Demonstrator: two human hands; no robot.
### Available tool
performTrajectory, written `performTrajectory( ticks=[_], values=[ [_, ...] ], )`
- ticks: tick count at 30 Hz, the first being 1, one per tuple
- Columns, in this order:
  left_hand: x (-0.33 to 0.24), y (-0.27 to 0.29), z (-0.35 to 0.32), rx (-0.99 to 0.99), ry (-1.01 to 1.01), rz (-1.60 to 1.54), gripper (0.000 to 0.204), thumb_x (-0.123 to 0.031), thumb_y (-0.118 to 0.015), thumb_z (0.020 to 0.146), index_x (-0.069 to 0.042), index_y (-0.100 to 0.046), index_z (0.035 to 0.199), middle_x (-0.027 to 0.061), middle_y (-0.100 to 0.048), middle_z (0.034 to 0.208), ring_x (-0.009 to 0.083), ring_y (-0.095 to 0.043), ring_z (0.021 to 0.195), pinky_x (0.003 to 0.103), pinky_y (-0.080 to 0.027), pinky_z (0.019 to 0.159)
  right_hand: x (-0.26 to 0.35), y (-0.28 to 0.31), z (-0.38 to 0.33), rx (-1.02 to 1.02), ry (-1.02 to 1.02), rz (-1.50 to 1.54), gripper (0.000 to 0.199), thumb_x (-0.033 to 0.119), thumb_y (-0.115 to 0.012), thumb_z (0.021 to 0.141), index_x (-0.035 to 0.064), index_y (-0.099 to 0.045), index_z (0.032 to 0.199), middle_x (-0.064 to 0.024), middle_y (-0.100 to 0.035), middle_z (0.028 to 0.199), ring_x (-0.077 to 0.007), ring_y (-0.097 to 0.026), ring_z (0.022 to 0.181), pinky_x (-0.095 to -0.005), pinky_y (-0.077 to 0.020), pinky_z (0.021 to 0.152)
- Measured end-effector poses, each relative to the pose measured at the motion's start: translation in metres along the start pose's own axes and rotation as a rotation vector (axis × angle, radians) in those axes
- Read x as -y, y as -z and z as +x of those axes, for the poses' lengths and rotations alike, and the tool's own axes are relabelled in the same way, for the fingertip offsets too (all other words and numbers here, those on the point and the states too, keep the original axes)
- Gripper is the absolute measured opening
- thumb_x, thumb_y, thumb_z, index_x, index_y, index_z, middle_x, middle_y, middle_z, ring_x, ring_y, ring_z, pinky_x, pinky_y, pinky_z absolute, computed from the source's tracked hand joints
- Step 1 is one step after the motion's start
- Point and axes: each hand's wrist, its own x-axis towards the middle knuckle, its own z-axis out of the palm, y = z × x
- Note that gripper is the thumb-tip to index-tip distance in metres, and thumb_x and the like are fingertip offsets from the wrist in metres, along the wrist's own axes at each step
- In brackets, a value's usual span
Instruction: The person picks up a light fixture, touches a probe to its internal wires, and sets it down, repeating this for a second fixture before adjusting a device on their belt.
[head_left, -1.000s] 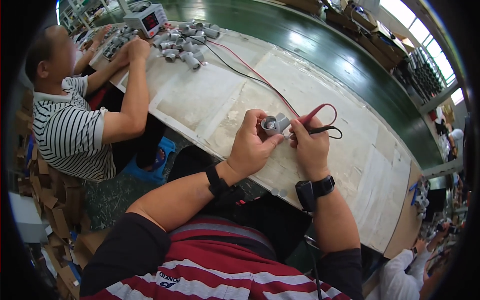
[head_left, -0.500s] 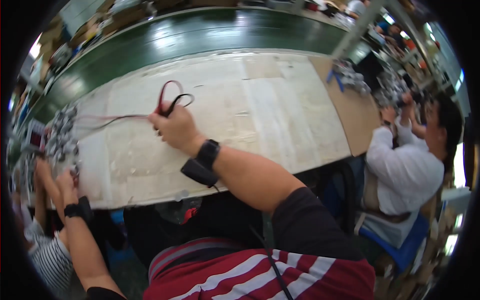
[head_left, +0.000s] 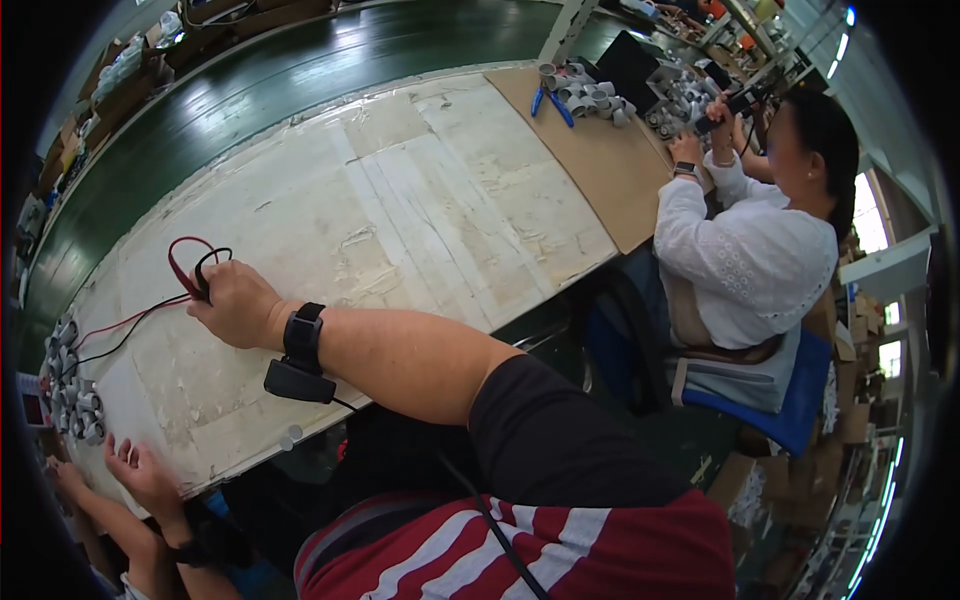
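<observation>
My right hand (head_left: 237, 303), with a dark band and a small black box at its wrist, is closed around a red wire (head_left: 171, 256) and a black wire (head_left: 198, 274). Both loop up above the fingers and trail left across the worktable (head_left: 310, 215). Their far ends run to a cluster of grey-white cylindrical parts (head_left: 72, 395) at the table's left end. Close to that cluster, my left hand (head_left: 143, 475) is raised with its fingers apart and nothing visible in it.
A co-worker's hand (head_left: 68, 480) is at the far left, beside a small device with a display (head_left: 32, 408). At right a person in white (head_left: 740, 250) sits by a brown board (head_left: 580, 170) bearing blue pliers (head_left: 552, 106) and more grey parts (head_left: 590, 98). A green conveyor (head_left: 300, 75) runs behind.
The view has swung to the right, so the table and both hands appear farther left and lower. My left hand's fingers, curled by the grey parts before, are now spread. My right hand keeps the wires.
</observation>
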Motion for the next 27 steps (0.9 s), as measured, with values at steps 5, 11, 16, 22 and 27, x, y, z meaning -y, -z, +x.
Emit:
performTrajectory(
  ticks=[5,11,16,22,27],
  values=[
    [-0.062,-0.014,-0.018,0.261,-0.339,0.179,0.046,0.002,-0.056,0.096,0.004,-0.05,0.142,0.0184,-0.051,0.146,0.0303,-0.053,0.131,0.041,-0.044,0.111,0.008,-0.005,-0.001,0.031,0.102,0.012,0.019,0.02,-0.076,0.086,0.0027,-0.068,0.09,-0.0193,-0.071,0.085,-0.0411,-0.068,0.087,-0.0476,-0.0543,0.082],
    [-0.048,-0.019,-0.021,0.304,-0.31,0.168,0.048,0.006,-0.056,0.094,0.003,-0.05,0.142,0.0172,-0.055,0.141,0.0308,-0.054,0.131,0.041,-0.04,0.118,0.003,-0.009,-0.004,0.051,0.164,-0.02,0.019,0.021,-0.076,0.086,0.0038,-0.069,0.09,-0.0185,-0.071,0.086,-0.0412,-0.068,0.087,-0.0474,-0.0541,0.082],
    [-0.049,-0.018,-0.018,0.336,-0.339,0.243,0.041,0.006,-0.055,0.094,0.004,-0.054,0.135,0.0182,-0.056,0.138,0.032,-0.054,0.131,0.041,-0.04,0.117,0.006,-0.01,-0.007,0.051,0.148,0.047,0.018,0.021,-0.076,0.086,0.0042,-0.069,0.088,-0.0176,-0.071,0.085,-0.0409,-0.068,0.086,-0.0465,-0.0544,0.081],
    [-0.058,-0.018,-0.019,0.355,-0.354,0.283,0.031,0.005,-0.054,0.095,0.005,-0.058,0.125,0.0184,-0.057,0.137,0.0329,-0.055,0.129,0.04,-0.04,0.115,0.009,-0.009,-0.007,0.116,0.116,-0.003,0.02,0.021,-0.077,0.085,0.0036,-0.069,0.087,-0.0172,-0.071,0.083,-0.0403,-0.068,0.085,-0.0456,-0.0546,0.08],
    [-0.061,-0.018,-0.019,0.408,-0.322,0.253,0.02,0.004,-0.053,0.096,0.005,-0.061,0.114,0.0175,-0.059,0.133,0.0327,-0.057,0.124,0.038,-0.042,0.111,0.009,-0.009,-0.007,0.111,0.115,-0.004,0.021,0.022,-0.077,0.085,0.003,-0.068,0.084,-0.0178,-0.07,0.08,-0.0401,-0.068,0.084,-0.0457,-0.0548,0.078]
  ],
)
